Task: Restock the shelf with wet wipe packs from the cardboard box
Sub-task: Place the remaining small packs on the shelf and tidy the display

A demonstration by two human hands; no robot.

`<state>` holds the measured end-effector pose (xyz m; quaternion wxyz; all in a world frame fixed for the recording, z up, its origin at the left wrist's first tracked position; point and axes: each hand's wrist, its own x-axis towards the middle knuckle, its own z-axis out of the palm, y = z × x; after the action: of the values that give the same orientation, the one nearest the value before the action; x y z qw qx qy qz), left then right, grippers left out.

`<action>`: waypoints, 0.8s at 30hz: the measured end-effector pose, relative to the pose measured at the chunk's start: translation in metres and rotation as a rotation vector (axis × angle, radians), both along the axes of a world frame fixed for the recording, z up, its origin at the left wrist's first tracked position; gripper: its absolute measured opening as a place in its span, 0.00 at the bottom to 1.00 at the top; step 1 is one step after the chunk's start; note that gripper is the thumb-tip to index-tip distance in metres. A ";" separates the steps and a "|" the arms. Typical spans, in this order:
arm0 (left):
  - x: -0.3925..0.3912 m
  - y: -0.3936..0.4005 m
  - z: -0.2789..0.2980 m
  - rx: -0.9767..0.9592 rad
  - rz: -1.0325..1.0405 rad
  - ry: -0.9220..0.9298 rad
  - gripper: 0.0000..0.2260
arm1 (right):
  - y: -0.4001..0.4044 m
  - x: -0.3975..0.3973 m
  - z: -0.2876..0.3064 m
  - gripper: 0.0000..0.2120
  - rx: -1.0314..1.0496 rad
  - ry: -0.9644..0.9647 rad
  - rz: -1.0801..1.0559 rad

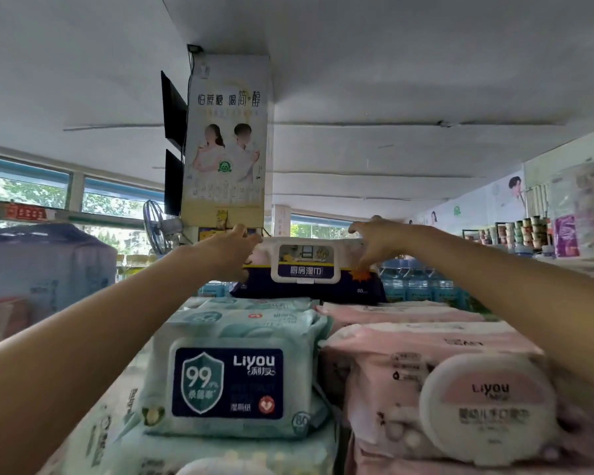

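The dark blue wet wipe pack (309,269) stands tilted at the far end of the stacked packs, its white flip lid facing me. My left hand (232,246) grips its left end, fingers curled over the top edge. My right hand (374,241) holds its right end, fingers spread and bent down onto the upper right corner. The pack rests on the far ends of a mint green stack (230,371) and a pink stack (426,371) that lie side by side, green on the left, pink on the right, both running toward me. Beyond the pack rises a pillar with a poster (227,138), and a fan (156,231) is mounted just left of it.
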<state>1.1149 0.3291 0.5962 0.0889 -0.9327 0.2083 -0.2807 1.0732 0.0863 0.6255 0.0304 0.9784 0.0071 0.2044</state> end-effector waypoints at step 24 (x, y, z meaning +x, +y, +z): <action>-0.136 0.050 -0.069 -0.019 -0.202 0.215 0.22 | 0.110 -0.135 -0.100 0.30 -0.431 0.014 0.165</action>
<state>0.9791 0.3793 0.5272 0.0286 -0.9324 0.3070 -0.1886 0.9380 0.1958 0.5259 0.2217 0.9469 0.1305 0.1931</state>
